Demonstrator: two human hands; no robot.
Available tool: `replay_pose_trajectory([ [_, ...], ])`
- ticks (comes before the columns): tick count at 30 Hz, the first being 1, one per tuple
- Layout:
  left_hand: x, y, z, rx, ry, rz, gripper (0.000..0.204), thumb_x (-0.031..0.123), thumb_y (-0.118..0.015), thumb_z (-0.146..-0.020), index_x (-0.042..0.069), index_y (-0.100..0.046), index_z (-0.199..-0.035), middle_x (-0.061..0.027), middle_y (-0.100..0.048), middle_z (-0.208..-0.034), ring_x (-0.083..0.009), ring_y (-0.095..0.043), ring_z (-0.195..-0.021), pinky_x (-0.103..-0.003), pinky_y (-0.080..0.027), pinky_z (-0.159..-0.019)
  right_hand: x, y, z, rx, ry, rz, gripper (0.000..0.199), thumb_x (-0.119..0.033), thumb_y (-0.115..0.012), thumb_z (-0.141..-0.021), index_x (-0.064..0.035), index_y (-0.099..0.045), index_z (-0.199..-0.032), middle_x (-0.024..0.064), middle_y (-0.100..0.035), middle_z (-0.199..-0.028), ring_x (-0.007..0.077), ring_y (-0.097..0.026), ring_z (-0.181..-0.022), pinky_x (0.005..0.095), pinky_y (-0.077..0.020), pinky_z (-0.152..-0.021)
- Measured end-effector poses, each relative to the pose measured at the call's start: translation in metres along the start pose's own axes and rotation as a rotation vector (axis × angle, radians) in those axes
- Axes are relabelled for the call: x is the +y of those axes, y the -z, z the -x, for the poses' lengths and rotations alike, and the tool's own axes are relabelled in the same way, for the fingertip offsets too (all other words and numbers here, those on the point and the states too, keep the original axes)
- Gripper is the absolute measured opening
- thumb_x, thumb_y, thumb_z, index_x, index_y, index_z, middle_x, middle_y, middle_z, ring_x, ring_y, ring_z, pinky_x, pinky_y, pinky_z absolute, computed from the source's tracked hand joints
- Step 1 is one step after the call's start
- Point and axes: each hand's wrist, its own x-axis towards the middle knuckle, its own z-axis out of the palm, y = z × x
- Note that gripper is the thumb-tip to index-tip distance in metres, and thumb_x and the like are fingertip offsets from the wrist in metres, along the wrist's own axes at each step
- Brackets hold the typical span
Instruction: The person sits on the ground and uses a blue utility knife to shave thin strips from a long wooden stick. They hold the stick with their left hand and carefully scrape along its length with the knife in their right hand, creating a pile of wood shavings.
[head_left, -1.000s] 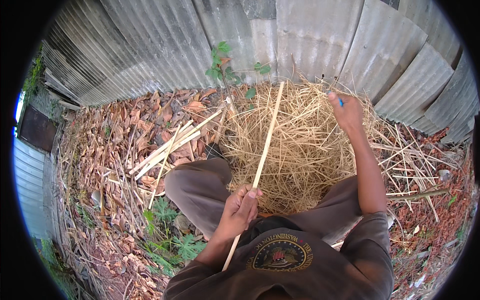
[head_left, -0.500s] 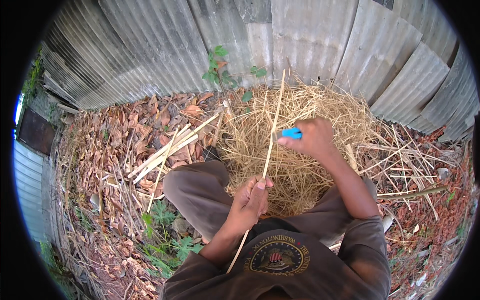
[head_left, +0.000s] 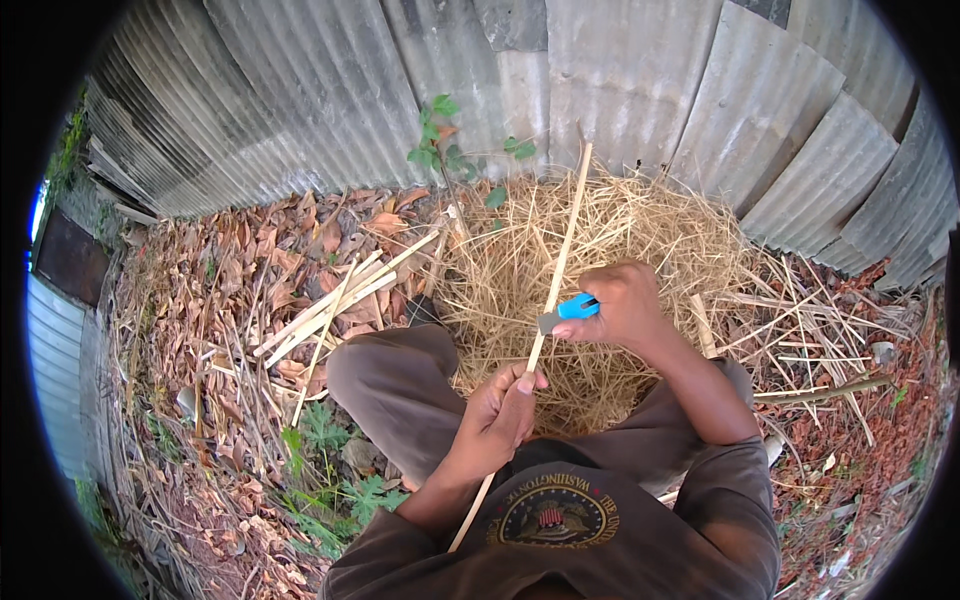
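Note:
A long, thin, pale strip that looks like split bamboo (head_left: 567, 240) slants from my lap up toward the metal fence. Wrapped round its lower part is my left hand (head_left: 497, 412), thumb uppermost. My right hand (head_left: 622, 305) is closed on a utility knife (head_left: 579, 306) with a blue handle. Its wide grey blade lies against the strip, a little above my left fingers. The strip's lower end runs down beside my shirt.
Curly shavings (head_left: 650, 225) are heaped between my legs and the corrugated fence (head_left: 620, 90). Cut strips (head_left: 335, 300) lie on dry leaves to the left. More thin sticks (head_left: 810, 320) lie scattered at the right. A small green plant (head_left: 430, 140) grows by the fence.
My right hand has drawn the knife down along the strip, toward my left hand. The strip's upper end has tipped slightly to the right; my left hand keeps its hold.

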Motion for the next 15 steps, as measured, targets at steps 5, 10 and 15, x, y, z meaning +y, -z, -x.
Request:
replay_pose_trajectory([
  [5, -0.001, 0.001, -0.011, 0.014, 0.01, -0.104, 0.022, 0.023, -0.038, -0.103, 0.003, -0.047, -0.103, 0.0057, -0.035, -0.054, -0.0019, -0.028, -0.044, -0.019, -0.027, -0.041, 0.031, -0.007, -0.008, 0.048, 0.055, 0.178, 0.074, -0.084, -0.055, -0.062, -0.0116, -0.043, -0.047, 0.0035, -0.04, -0.041, 0.0235, -0.047, -0.037, 0.0358, -0.0384, -0.041],
  [10, -0.004, 0.007, -0.014, 0.023, 0.045, -0.057, 0.02, 0.023, -0.038, -0.103, 0.005, -0.047, -0.102, 0.0054, -0.036, -0.056, -0.0021, -0.029, -0.044, -0.02, -0.027, -0.041, 0.043, -0.018, -0.017, 0.156, 0.142, 0.216, 0.076, -0.086, -0.051, -0.065, -0.0121, -0.048, -0.046, 0.0019, -0.039, -0.039, 0.0207, -0.045, -0.035, 0.0343, -0.0365, -0.039],
  [15, -0.014, 0.002, 0.037, -0.039, 0.216, -0.163, 0.018, 0.021, -0.039, -0.102, 0.006, -0.048, -0.095, 0.0043, -0.035, -0.051, -0.0057, -0.031, -0.039, -0.021, -0.028, -0.042, 0.145, 0.05, -0.014, 0.17, -0.725, 0.225, 0.078, -0.08, -0.038, -0.079, -0.0081, -0.053, -0.053, 0.0033, -0.045, -0.042, 0.0199, -0.05, -0.044, 0.0359, -0.0381, -0.045],
])
